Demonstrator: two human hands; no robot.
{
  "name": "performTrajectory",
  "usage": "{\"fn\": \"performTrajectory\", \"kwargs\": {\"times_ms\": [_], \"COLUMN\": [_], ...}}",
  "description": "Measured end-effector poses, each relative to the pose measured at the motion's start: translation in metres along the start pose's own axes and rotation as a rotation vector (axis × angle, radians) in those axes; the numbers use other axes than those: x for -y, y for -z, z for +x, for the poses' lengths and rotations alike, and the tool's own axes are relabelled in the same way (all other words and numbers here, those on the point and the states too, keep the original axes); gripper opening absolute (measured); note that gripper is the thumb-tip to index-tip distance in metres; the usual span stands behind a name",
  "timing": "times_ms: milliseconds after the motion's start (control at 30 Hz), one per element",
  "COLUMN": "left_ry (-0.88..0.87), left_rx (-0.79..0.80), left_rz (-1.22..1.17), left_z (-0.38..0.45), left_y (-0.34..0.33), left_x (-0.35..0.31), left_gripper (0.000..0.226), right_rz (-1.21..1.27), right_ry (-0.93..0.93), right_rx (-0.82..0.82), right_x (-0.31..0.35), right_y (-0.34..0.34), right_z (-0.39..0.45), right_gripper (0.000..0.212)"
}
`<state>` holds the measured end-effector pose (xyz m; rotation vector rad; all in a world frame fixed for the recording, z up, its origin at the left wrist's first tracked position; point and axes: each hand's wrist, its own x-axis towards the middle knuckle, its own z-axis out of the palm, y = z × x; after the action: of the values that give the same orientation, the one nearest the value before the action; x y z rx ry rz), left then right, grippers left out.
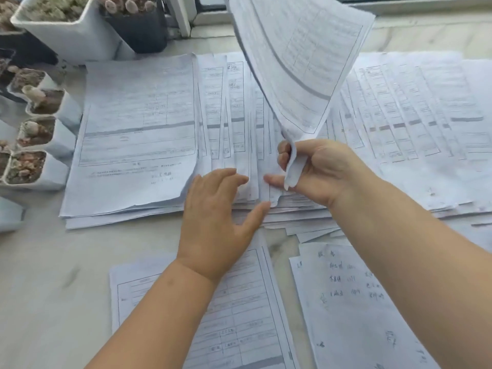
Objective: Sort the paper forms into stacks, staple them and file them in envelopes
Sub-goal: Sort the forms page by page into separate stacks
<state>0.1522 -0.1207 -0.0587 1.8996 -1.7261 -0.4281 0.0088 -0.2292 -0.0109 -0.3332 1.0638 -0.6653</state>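
Printed paper forms cover the table. My right hand [316, 170] grips the lower corner of a few lifted forms [300, 57], which stand up and curl away over the spread. My left hand [217, 213] lies flat with straight fingers on the near edge of the fanned forms [234, 115] in the middle. A thicker stack of forms [138, 134] lies to the left of that hand. More fanned forms [415, 113] spread out to the right.
A printed form [239, 315] lies near me under my left forearm, and a handwritten sheet [346, 302] lies beside it at the right. Small pots of cacti [34, 129] line the left edge, with bigger planters [69, 25] at the back left. A window sill [426, 25] runs behind.
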Motion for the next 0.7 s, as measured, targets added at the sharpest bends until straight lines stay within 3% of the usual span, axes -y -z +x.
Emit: {"fn": "performTrajectory", "kwargs": {"times_ms": [200,300,433,600,700], "left_ry": [-0.04,-0.01,0.028,0.359,0.328], "left_rx": [-0.002,0.002,-0.062,-0.077,-0.043], "left_rz": [0.122,0.074,-0.042,-0.42,-0.44], "left_z": [0.009,0.012,0.016,0.026,0.03], "left_y": [-0.004,-0.004,0.007,0.026,0.034], "left_x": [0.004,0.006,0.007,0.007,0.012], "left_gripper": [0.047,0.041,0.006,0.018,0.02], "right_rz": [0.0,0.006,0.022,0.054,0.012], "right_ry": [0.002,0.004,0.015,0.015,0.042], "right_rx": [-0.033,-0.024,-0.018,-0.011,-0.003], "right_x": [-0.006,-0.006,-0.008,-0.008,-0.007], "right_y": [0.006,0.006,0.009,0.011,0.006], "right_z": [0.005,0.007,0.008,0.01,0.006], "right_gripper": [0.022,0.021,0.022,0.023,0.022]}}
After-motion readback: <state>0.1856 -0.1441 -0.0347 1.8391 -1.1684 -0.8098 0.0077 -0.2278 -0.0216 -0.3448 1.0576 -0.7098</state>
